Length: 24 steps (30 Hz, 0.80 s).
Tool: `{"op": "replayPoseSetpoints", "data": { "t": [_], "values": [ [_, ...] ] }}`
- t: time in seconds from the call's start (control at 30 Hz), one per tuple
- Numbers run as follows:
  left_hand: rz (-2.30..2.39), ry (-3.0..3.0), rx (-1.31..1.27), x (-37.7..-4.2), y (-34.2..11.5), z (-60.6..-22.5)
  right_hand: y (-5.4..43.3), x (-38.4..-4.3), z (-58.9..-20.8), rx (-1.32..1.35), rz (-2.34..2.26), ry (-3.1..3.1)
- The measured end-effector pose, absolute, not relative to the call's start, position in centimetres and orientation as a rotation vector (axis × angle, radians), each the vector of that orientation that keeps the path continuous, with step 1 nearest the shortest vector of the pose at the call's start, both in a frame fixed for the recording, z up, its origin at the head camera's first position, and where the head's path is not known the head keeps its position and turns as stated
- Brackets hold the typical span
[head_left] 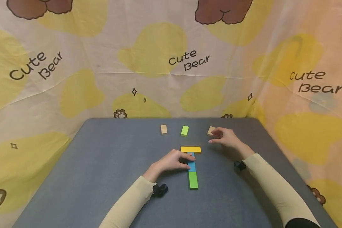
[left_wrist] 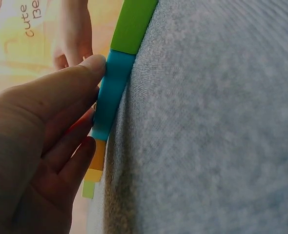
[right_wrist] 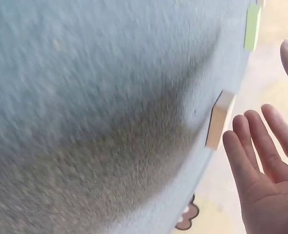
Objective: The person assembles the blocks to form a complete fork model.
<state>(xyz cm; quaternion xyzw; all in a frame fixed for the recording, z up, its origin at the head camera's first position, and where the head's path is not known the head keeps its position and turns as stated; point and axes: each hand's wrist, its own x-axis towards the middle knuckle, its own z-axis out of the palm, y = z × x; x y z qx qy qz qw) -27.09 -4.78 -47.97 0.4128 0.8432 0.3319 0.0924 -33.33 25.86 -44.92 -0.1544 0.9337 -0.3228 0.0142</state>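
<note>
My left hand (head_left: 171, 161) lies over a blue block (head_left: 191, 165), its index finger reaching across the top and its thumb at the near left edge. In the left wrist view the thumb and fingertips meet or nearly meet the blue block (left_wrist: 113, 95). A green block (head_left: 193, 180) continues the line toward me, and a yellow block (head_left: 191, 149) lies crosswise at the far end. My right hand (head_left: 226, 138) is spread beside a plain wooden block (head_left: 210, 130), which it partly covers in the head view. The right wrist view has its fingers close to that wooden block (right_wrist: 219, 122).
Farther back on the grey table (head_left: 117, 158) lie a light green block (head_left: 184, 130) and another wooden block (head_left: 163, 129). A printed cloth (head_left: 148, 63) hangs behind the table and along its sides.
</note>
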Motion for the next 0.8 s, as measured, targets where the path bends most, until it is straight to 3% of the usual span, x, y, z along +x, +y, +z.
{"op": "replayPoseSetpoints", "data": {
  "t": [0.8],
  "values": [
    [0.974,2.509,1.275,-27.2,-5.0,-47.9,27.9,-36.7,-45.9,-0.196,-1.073,2.934]
  ]
}}
